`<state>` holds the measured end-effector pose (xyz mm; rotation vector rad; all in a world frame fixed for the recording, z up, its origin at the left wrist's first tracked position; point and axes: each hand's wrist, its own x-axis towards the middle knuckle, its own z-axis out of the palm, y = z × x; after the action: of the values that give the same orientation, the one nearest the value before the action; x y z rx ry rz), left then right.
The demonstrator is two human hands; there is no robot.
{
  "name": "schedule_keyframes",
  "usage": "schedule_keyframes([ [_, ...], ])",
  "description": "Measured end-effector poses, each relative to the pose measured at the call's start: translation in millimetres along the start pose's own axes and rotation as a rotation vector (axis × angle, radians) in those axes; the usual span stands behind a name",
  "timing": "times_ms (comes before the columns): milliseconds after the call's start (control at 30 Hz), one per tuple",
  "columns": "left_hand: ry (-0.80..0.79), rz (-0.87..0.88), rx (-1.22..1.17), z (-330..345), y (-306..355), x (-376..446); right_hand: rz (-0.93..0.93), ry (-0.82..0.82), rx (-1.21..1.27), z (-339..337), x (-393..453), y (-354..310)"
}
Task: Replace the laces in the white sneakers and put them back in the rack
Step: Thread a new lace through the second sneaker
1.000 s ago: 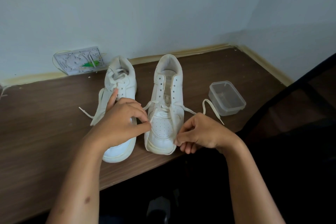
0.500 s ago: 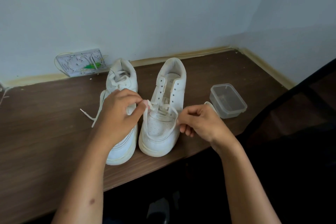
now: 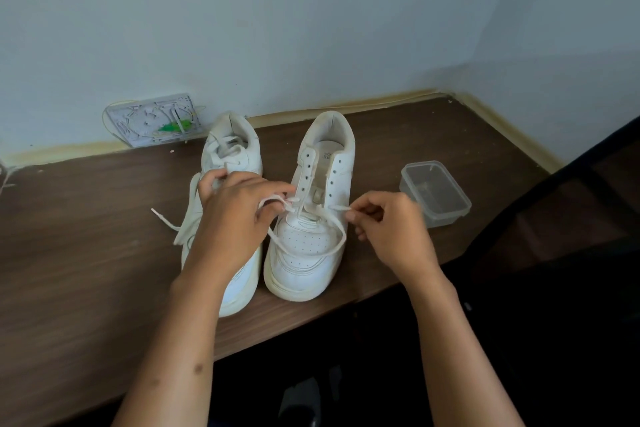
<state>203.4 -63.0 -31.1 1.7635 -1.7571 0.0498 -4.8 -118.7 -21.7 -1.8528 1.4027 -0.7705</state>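
Two white sneakers stood side by side on the brown table [image 3: 69, 253], heels toward the wall, toes toward the person. The right sneaker [image 3: 308, 218] sat near the table's front edge, mostly unlaced, upper eyelets bare, tongue showing. A white lace [image 3: 308, 251] ran through its lowest eyelets and drooped in a loop across the toe box. The left hand [image 3: 235, 218] hovered over the gap between the shoes, fingers [image 3: 273, 196] curled, pinching one end of that lace at the sneaker's left eyelet row. The right hand [image 3: 388, 232] was just beside the sneaker's right side, fingers clenched round the other lace end, its tip [image 3: 337, 207] poking out toward the eyelets. The left sneaker [image 3: 225, 191] was partly covered by the left hand and forearm; laced up near the collar, with a loose lace end [image 3: 166, 220] trailing out left onto the table. A clear plastic container [image 3: 434, 192], no lid on it, sat on the table right of the right sneaker, near the right hand, not touching. A white plastic plate [image 3: 156, 120] with thin wires and a green bit leaned at the wall base behind the left sneaker. Dark area below the table edge, details could not be told
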Motion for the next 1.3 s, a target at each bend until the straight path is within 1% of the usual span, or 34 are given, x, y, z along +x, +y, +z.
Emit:
schedule_keyframes([
  [167,-0.055,-0.002,-0.103,-5,-7,-5,0.187,0.321,0.007,-20,4,14],
  [233,-0.077,-0.006,-0.164,-10,-3,-7,0.201,0.375,-0.03,-25,4,16],
  [300,-0.073,-0.015,-0.268,-13,-1,-8,0.113,0.307,-0.049,-24,4,16],
  [367,-0.077,-0.019,-0.365,-13,-3,-7,-0.01,0.169,-0.027,-19,4,11],
  [400,-0.073,-0.023,-0.376,-11,-4,-6,-0.07,0.101,-0.012,-14,4,7],
  [467,-0.033,-0.039,-0.295,-6,-4,-3,-0.16,0.018,-0.015,-2,4,2],
  [500,-0.01,-0.035,-0.215,-4,-4,-2,-0.181,0.014,-0.03,4,3,1],
  [567,0.01,-0.013,-0.102,1,-3,-2,-0.193,0.041,-0.058,10,3,0],
  [633,0.014,-0.013,-0.095,3,-4,-2,-0.163,0.075,-0.06,10,5,2],
  [700,0.012,-0.003,-0.075,3,-4,-1,-0.082,0.185,-0.045,2,7,5],
  [800,-0.01,-0.005,-0.014,5,-2,-2,0.061,0.418,-0.011,-16,6,8],
  [867,-0.02,-0.017,0.008,7,-1,-2,0.094,0.479,0.002,-25,2,9],
  [933,-0.02,-0.018,0.017,8,-2,-2,0.014,0.44,-0.055,-26,2,11],
  [1000,-0.024,-0.022,0.016,8,-1,-2,-0.096,0.287,-0.086,-17,5,11],
  [1067,-0.03,-0.027,0.014,8,0,-2,-0.154,0.09,-0.065,-4,6,6],
  [1100,-0.033,-0.028,0.016,9,0,-2,-0.171,0.025,-0.073,3,5,4],
  [1133,-0.035,-0.027,0.02,9,0,-2,-0.185,0.002,-0.091,8,5,3],
  [1200,-0.031,-0.019,0.033,10,-1,-2,-0.203,0.068,-0.113,10,5,3],
  [1267,-0.03,-0.016,0.045,9,-3,-2,-0.159,0.237,-0.09,2,8,8],
  [1300,-0.031,-0.016,0.051,8,-3,-2,-0.105,0.335,-0.064,-6,9,11],
])
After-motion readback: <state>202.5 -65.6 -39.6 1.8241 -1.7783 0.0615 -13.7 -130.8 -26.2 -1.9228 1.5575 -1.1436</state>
